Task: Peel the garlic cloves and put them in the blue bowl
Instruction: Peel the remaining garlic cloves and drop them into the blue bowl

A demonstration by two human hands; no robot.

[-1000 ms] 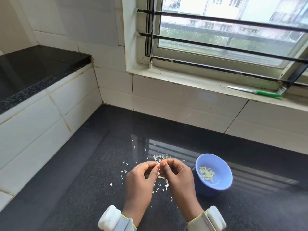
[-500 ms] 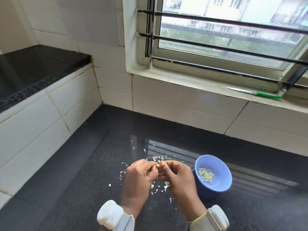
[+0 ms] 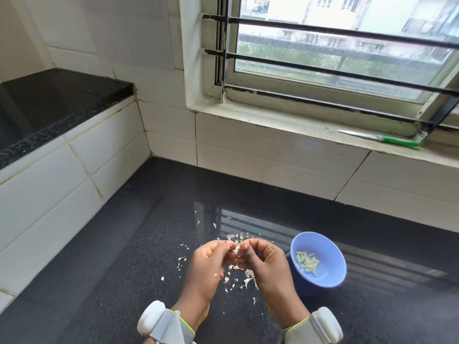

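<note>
Both hands meet low over the black counter, the left hand and the right hand curled fingertip to fingertip around one small garlic clove, pinching it between them, with only a pale sliver of it showing. The blue bowl sits just to the right of the right hand, peeled cloves already heaped inside. White skin flakes litter the counter under and beyond the fingers. The risk here looks like slip: a clove this small, gripped only at the tips, could squirt out and skid away across the polished stone. Flakes clinging to the fingers could also ride along into the bowl. And the bowl stands close enough that a careless right wrist might nudge or tip it.
</note>
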